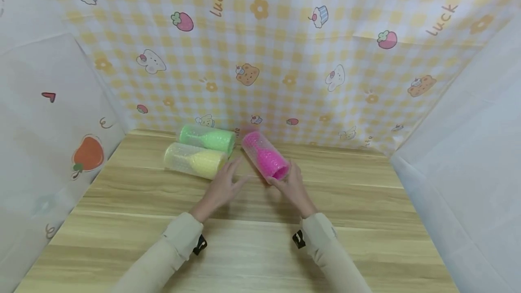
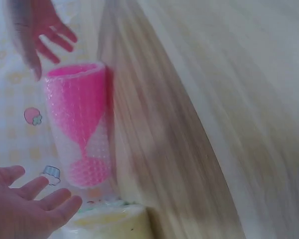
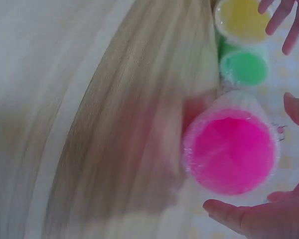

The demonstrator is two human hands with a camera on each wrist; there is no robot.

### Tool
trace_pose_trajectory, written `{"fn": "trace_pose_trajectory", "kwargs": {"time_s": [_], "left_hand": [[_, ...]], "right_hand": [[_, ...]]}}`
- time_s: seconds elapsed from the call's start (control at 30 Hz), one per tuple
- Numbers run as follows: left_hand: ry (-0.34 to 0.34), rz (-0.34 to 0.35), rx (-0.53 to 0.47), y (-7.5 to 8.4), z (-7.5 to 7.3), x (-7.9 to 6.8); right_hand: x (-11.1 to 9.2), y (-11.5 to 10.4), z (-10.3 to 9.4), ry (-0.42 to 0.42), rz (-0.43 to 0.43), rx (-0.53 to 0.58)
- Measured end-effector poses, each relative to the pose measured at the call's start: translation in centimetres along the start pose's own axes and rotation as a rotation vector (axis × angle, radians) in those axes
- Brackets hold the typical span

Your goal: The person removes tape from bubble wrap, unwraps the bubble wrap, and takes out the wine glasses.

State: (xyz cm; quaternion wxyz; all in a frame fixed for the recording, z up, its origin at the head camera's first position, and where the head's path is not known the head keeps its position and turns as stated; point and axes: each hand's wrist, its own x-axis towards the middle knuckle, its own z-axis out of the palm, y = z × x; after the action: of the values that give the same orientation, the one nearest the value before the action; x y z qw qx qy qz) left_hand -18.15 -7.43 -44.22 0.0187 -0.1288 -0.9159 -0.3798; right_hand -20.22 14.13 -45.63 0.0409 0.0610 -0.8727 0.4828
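Head view: the bubble-wrapped pink goblet [image 1: 270, 160] lies on the counter [image 1: 252, 257] at 11 o'clock from the right hand [image 1: 292, 189]; the yellow goblet [image 1: 195, 162] lies at 10 o'clock and the green goblet [image 1: 206, 139] at 11 from the left hand [image 1: 221, 185]. Right wrist view: a gap, unclear from the head, separates right hand and pink goblet; both hands' fingers stand apart
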Motion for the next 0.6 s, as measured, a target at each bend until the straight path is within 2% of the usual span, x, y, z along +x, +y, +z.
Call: {"fn": "trace_pose_trajectory", "kwargs": {"time_s": [0.13, 0.2, 0.43, 0.6], "left_hand": [[-0.020, -0.094, -0.179, -0.2, 0.2, 0.7], [-0.029, -0.122, -0.235, -0.3, 0.3, 0.8], [-0.015, -0.166, -0.316, -0.6, 0.9, 0.7], [-0.018, -0.165, -0.357, -1.0, 0.9, 0.6]], "right_hand": [[1.0, 0.9, 0.8, 0.026, 0.091, 0.043], [1.3, 1.3, 1.2, 0.030, 0.120, 0.077], [2.1, 2.0, 2.0, 0.071, 0.145, 0.148], [1.9, 2.2, 1.5, 0.054, 0.187, 0.170]]}}
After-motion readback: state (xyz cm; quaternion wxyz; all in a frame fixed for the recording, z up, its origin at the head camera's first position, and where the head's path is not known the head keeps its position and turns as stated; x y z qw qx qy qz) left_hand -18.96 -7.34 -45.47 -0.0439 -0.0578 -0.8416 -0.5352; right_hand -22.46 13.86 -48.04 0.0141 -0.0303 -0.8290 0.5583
